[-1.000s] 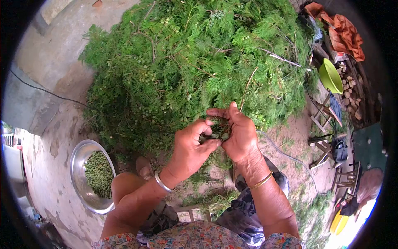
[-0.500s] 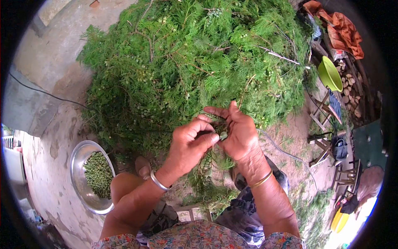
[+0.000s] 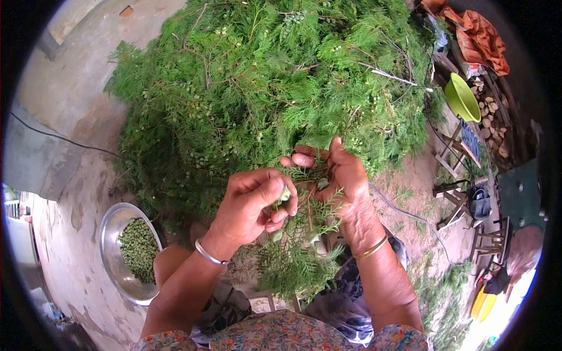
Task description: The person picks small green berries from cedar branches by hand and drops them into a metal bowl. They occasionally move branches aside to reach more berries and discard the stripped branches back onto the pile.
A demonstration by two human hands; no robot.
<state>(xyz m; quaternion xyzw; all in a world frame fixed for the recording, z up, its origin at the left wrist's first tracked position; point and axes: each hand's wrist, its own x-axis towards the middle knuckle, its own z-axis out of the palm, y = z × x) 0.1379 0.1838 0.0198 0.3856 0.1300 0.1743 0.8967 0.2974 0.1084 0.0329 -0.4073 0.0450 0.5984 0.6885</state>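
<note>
My left hand (image 3: pixel 252 205), with a silver bangle at the wrist, is closed on a small pale green cone (image 3: pixel 284 195) between thumb and fingers. To its right my right hand (image 3: pixel 342 178), with a gold bangle, has its fingers curled round a leafy green sprig (image 3: pixel 307 219) that hangs down between the hands over my lap. A small green cone (image 3: pixel 322 183) shows at the right palm. Beyond both hands lies a large heap of green branches (image 3: pixel 246 105) bearing clusters of cones.
A metal bowl (image 3: pixel 107 245) holding many small green cones stands on the floor at the left. At the right are a yellow-green basin (image 3: pixel 461 98), wooden stools (image 3: pixel 453 146), chopped logs (image 3: pixel 489 120) and an orange cloth (image 3: pixel 477 41). Cables cross the floor.
My left hand has moved left, away from my right hand, with a green cone now showing in its fingers. More of the sprig is visible below my right hand.
</note>
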